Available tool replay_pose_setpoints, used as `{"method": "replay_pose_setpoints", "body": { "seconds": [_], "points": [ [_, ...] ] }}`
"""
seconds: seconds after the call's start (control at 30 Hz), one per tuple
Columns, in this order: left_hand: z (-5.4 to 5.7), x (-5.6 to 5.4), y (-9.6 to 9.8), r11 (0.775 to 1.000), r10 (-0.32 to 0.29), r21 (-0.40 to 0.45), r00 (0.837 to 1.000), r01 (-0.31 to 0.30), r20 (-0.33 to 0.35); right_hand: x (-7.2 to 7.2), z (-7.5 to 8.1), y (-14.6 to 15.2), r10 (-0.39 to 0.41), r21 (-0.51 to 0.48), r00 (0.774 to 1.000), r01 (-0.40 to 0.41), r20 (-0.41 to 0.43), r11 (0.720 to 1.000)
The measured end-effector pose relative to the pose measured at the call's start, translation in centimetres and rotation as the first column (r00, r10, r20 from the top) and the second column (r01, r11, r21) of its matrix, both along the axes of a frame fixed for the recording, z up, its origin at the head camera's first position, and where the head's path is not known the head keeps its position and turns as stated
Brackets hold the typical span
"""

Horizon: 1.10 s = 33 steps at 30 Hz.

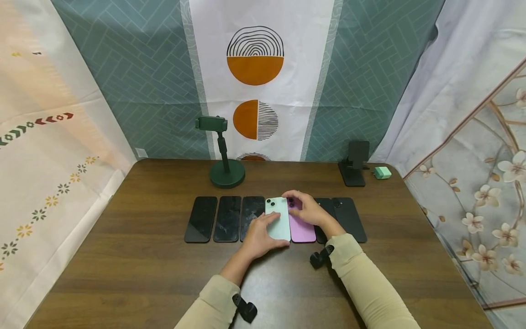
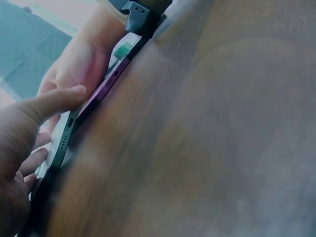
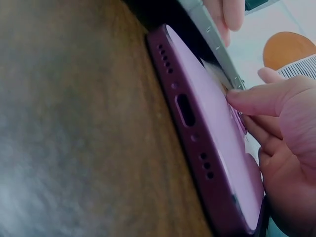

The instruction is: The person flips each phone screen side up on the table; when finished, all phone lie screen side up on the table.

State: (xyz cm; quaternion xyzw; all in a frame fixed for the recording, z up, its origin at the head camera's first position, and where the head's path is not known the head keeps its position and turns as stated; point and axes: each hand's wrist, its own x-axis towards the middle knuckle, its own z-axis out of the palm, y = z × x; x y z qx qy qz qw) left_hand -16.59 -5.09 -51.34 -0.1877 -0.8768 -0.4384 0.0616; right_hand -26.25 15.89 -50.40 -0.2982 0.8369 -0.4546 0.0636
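A mint green phone [image 1: 281, 225] lies back up in the middle of a row of phones. My left hand [image 1: 261, 235] grips it across its width near the bottom, thumb at the lower right corner and fingers at the left side. With the right hand [image 1: 307, 211] I hold its upper right corner between thumb and fingers. In the right wrist view its edge [image 3: 213, 42] stands higher than the purple phone [image 3: 212, 113] beside it. That purple phone, also back up, is partly covered by my right hand in the head view.
Three dark phones [image 1: 227, 219] lie left of the mint one, and two black phones [image 1: 349, 221] lie right of the purple one. Behind the row stand a green phone stand [image 1: 227, 173], a black stand [image 1: 352, 171] and a mint charger plug [image 1: 382, 172].
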Motion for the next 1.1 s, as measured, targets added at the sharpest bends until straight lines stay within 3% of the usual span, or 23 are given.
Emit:
{"method": "replay_pose_setpoints", "body": {
  "seconds": [0.33,0.6,0.8,0.9,1.03,1.1],
  "points": [
    [0.2,-0.2,-0.7,0.990,-0.101,0.098,0.995,0.097,0.029,0.1,0.0,0.1,0.036,-0.091,0.999,-0.034,0.025,0.995],
    [0.4,-0.4,-0.6,0.990,-0.102,0.097,0.994,0.099,0.032,0.3,0.8,-0.4,0.095,-0.125,0.994,-0.087,0.059,0.988],
    [0.5,-0.2,-0.5,0.991,-0.092,0.099,0.995,0.088,0.039,0.3,0.9,-0.3,0.091,-0.163,0.992,-0.076,0.085,0.984],
    [0.5,-0.2,-0.5,0.976,-0.129,0.184,0.990,0.117,0.052,0.1,0.6,-0.3,0.088,-0.176,0.992,-0.071,0.091,0.982],
    [0.4,-0.2,-0.6,0.932,-0.199,0.324,0.977,0.165,0.075,0.0,0.3,-0.2,0.073,-0.133,0.992,-0.060,0.098,0.989],
    [0.4,-0.2,-0.7,0.918,-0.220,0.351,0.973,0.183,0.068,0.0,0.3,-0.1,0.066,-0.103,0.992,-0.055,0.103,0.993]
  ]
}}
